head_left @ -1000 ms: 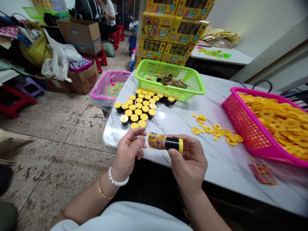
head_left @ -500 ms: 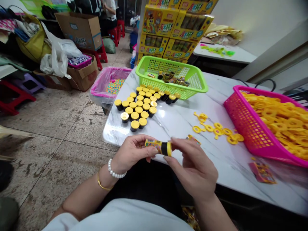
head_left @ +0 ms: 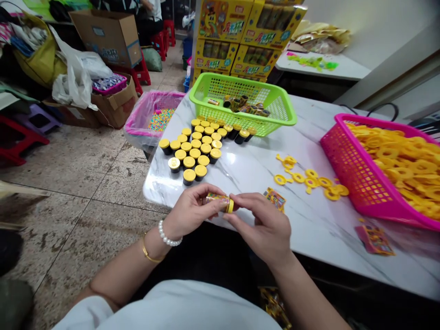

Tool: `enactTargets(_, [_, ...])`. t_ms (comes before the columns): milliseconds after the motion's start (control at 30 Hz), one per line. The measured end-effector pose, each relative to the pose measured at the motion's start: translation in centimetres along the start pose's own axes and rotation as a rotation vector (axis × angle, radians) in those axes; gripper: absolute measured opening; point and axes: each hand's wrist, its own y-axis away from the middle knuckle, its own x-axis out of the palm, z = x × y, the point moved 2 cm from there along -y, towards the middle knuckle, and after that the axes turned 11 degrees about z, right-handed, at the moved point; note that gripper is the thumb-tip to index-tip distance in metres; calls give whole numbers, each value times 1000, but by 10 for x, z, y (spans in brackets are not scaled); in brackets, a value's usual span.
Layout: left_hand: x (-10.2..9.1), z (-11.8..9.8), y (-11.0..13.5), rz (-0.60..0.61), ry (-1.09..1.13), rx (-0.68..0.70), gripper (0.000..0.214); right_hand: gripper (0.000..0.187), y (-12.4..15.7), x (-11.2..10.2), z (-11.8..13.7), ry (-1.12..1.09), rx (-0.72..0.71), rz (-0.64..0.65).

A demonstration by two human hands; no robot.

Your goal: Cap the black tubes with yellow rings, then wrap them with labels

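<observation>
Over the table's front edge, my left hand (head_left: 192, 207) is closed round a small candy tube (head_left: 217, 199) with a colourful yellow printed wrapper. My right hand (head_left: 263, 222) pinches the tube's yellow cap (head_left: 230, 205) between thumb and fingertips. The tube lies on its side, cap to the right, with its far end partly hidden by my left fingers. Past my hands stands a group of black cups with yellow lids (head_left: 189, 162). A small printed packet (head_left: 275, 199) lies right of my fingers.
A green basket (head_left: 288, 103) holds wrapped tubes. Loose yellow ring pieces (head_left: 311, 182) lie near a pink basket (head_left: 343, 169) heaped with more. Another printed packet (head_left: 375, 239) is at right. A lined pink bin (head_left: 132, 123) with coloured beads stands left; stacked yellow boxes (head_left: 220, 27) rise behind.
My right hand has moved left against the tube. The black band beside the yellow cap no longer shows; the printed wrapper now reaches close to the cap. The view has shifted slightly.
</observation>
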Motion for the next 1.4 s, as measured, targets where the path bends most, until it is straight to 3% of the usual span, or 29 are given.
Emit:
enactTargets(100, [3,1,-6,-12,-79,0,39,23,-2,3,-6,-168,154,20])
enactTargets(233, [1,0,-11,41,-92,-72,50,41,-6,-3,-10,-465,236,199])
enactTargets(300, [-1,-1,-11,97,-76,-94,54,29,-8,-6,-9,-518,229,253])
enactTargets(467, [-4,4,-10,302,116,-178,60,16,-9,-5,-10,-436,165,85])
enactTargets(567, [-3,6,-10,234,91,-228,58,13,-9,-2,-9,-456,169,104])
enactTargets(667, [0,6,-12,180,33,-217,61,22,-10,-1,-7,-488,159,153])
enactTargets(767, [-1,5,-14,261,134,-175,68,14,-9,-2,-9,-419,120,79])
enactTargets(867, [-4,6,-13,347,219,-192,60,10,-6,-1,-12,-439,106,4])
enactTargets(1033, [-6,8,-13,312,182,-204,58,24,-3,3,-11,-430,133,93])
enactTargets(1267, [0,6,-15,315,140,-205,61,22,-2,-1,-6,-271,66,6])
enactTargets(1400, [1,6,-15,309,83,-189,61,20,-3,2,-2,-276,41,74])
